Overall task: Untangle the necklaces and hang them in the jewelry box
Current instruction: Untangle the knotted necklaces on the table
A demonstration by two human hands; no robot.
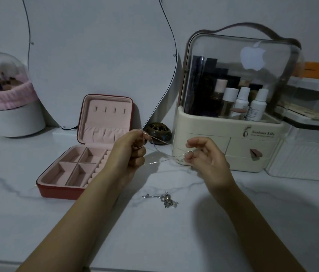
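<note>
Head view looks down on a white marble-patterned tabletop point(37, 222) where two bare hands work a thin silver chain point(155, 162) held above the surface. Left hand point(133, 152) has its fingers curled round one end of the chain, pinching it near the thumb; right hand point(203, 156) pinches the other end between thumb and forefinger, its remaining fingers loosely spread. Between the hands the chain sags in fine loops. Below them, on the tabletop, lies a small tangled heap of necklaces point(162, 199), apart from both hands. Just left of the left hand stands the jewelry box point(60, 190), red outside and pink inside, its lid upright with a row of four hooks, all bare. Behind the hands sits a small dark lidded pot point(159, 132). To the right stands a cream cosmetics organizer point(252, 154) with a clear dome, bottles inside, a white apple-shaped logo on the dome and the words "Serious Life" printed on its front. At far left a domed brush holder point(7, 114) wears a pink band.
</note>
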